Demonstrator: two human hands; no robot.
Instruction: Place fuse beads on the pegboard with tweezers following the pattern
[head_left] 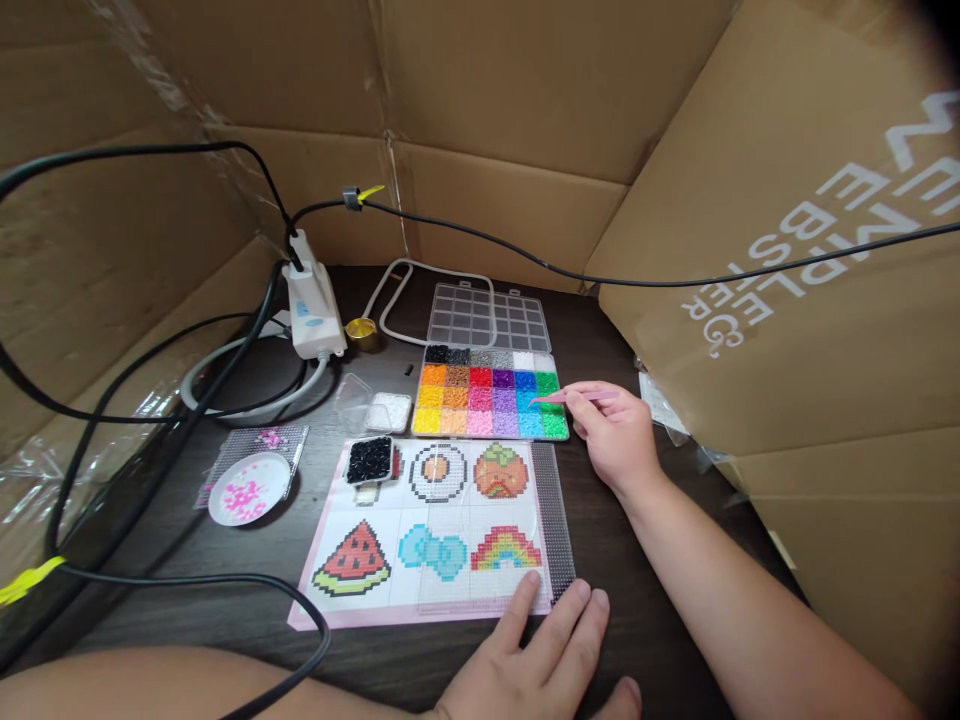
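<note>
My right hand pinches pink tweezers, whose tips reach over the green and blue cells at the right end of the bead box. My left hand lies flat with fingers apart on the lower right corner of the pattern sheet, pressing the clear pegboard that lies over the sheet. The sheet shows a watermelon, a rainbow, a blue bow, an egg and an orange fruit. A small tray of black beads sits on the sheet's top left corner.
A white dish with pink beads rests on a pegboard at the left. The box's clear lid stands open behind it. Black cables, a white adapter and a small white bead tray lie at the back left. Cardboard walls surround the dark table.
</note>
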